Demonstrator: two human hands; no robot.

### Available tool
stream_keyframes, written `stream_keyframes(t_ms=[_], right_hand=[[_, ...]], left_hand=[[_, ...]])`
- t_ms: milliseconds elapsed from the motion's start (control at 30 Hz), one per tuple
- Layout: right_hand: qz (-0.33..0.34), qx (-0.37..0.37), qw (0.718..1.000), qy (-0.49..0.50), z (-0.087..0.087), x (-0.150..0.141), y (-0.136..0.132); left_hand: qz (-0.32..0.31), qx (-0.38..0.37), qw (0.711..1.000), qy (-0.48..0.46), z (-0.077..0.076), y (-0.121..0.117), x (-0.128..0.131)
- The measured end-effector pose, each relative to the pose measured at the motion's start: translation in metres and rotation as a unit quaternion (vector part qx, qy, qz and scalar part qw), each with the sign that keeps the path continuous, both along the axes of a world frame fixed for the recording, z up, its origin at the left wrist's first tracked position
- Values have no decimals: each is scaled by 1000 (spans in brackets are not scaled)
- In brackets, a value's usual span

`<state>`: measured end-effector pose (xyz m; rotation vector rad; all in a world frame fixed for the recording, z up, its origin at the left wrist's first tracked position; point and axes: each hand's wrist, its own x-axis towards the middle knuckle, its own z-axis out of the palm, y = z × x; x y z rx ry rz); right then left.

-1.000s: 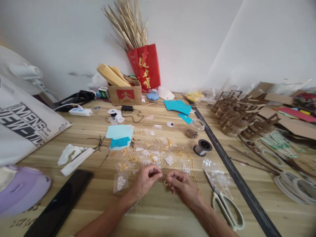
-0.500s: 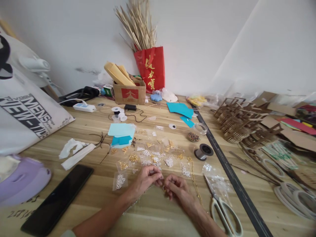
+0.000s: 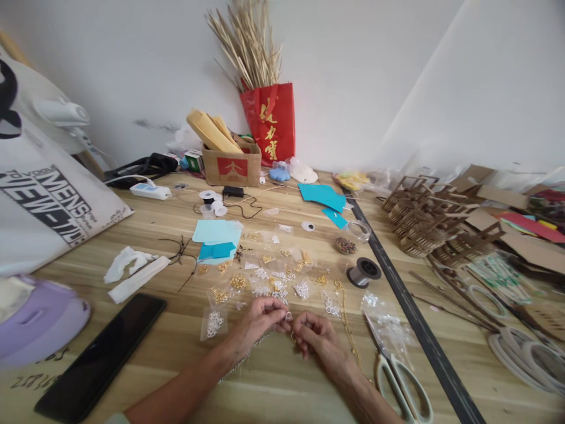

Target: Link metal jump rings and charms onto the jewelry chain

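Note:
My left hand [image 3: 265, 315] is closed in a pinch on a small silver ring clasp [image 3: 288, 316], which stands out past the fingertips. Just to its right, my right hand [image 3: 315, 335] has its fingers curled together. A tiny ring-like piece [image 3: 292, 337] shows at those fingertips, too small to name surely. Below my left hand and wrist a silver chain [image 3: 245, 357] lies along the table. Right of my right hand a gold chain [image 3: 346, 321] runs down the table. Small bags of silver rings [image 3: 332, 303] and silver findings [image 3: 302, 289] lie beyond the hands.
White-handled scissors [image 3: 392, 368] and a spool of wire [image 3: 364, 272] lie to the right, near a black strip [image 3: 410, 312]. A black phone [image 3: 103, 356] is at the left. Blue cards [image 3: 216, 232], a carton [image 3: 251, 159] and wooden baskets [image 3: 424, 218] stand farther back.
My left fingertips have shifted slightly, and the silver ring clasp now shows plainly between them. My right hand has hardly moved.

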<state>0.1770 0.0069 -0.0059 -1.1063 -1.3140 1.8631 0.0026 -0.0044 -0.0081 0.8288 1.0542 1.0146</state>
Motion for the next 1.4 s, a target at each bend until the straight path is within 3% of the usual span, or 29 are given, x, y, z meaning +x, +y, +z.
stream_keyframes(t_ms=[733,1400], right_hand=[[-9,-12,1000,2,3,0,0],[-28,-15,999,14,2,2,0]], left_hand=[[-9,2,1000,15,0,2,-2],[2,-10,1000,22,9,-1,-2]])
